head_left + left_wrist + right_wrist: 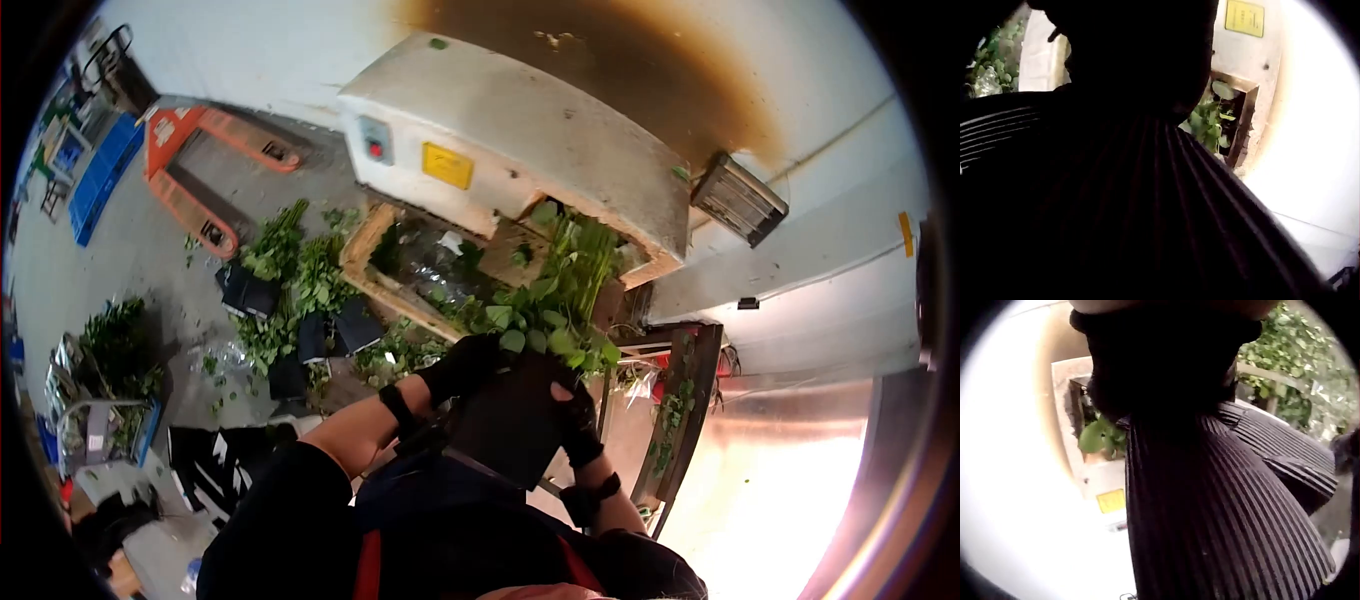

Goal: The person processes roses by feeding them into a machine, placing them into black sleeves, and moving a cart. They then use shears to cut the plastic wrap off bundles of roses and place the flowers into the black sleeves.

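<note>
A black sheet point(505, 425), ribbed in both wrist views point(1166, 206) point(1210, 512), lies against the body, with green leafy stems point(540, 320) beyond its far end. My gloved left hand point(465, 367) grips its far left edge; its fingertips are hidden. On the other side my gloved right hand point(576, 412) holds the sheet with the thumb on top. Dark glove shapes fill the upper part of the left wrist view point(1141, 56) and the right wrist view point(1160, 375). Whether the sheet is wrapped fully round the stems cannot be told.
Ahead stands a white machine point(500, 130) with a red switch, a yellow label and an opening with leaves. A wooden-edged bin point(358, 255) adjoins it. Leafy bundles point(320, 275) lie on the floor at left, near an orange pallet jack point(172, 135). A dark frame point(690, 420) stands at right.
</note>
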